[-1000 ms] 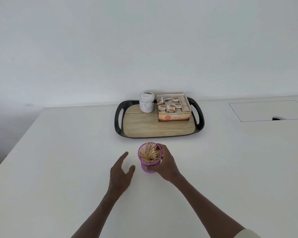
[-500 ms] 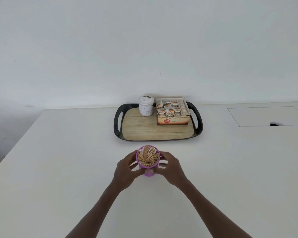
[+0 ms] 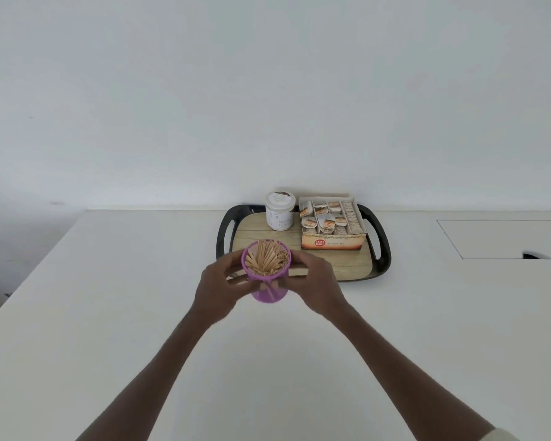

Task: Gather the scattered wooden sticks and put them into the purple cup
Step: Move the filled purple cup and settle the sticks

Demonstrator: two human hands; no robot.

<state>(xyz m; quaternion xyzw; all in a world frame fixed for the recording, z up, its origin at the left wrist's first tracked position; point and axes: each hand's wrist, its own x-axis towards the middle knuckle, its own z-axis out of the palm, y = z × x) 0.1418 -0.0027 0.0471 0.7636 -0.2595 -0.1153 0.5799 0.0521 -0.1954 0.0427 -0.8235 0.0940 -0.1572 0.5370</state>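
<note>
The purple cup (image 3: 269,289) is lifted off the white table (image 3: 109,313), in front of the tray's near left corner. It is filled with several wooden sticks (image 3: 265,258) standing in a fan. My left hand (image 3: 218,289) grips its left side and my right hand (image 3: 317,286) grips its right side, fingers curled round the wall. I see no loose sticks on the table.
A black-handled tray (image 3: 341,268) with a wood-look floor lies behind the cup, against the wall. On it stand a white jar (image 3: 280,211) and an open box of sachets (image 3: 330,224). A rectangular hatch outline (image 3: 503,238) marks the table at the right.
My left hand came in and took hold of the cup's left side. Both hands then raised the cup and carried it toward the tray.
</note>
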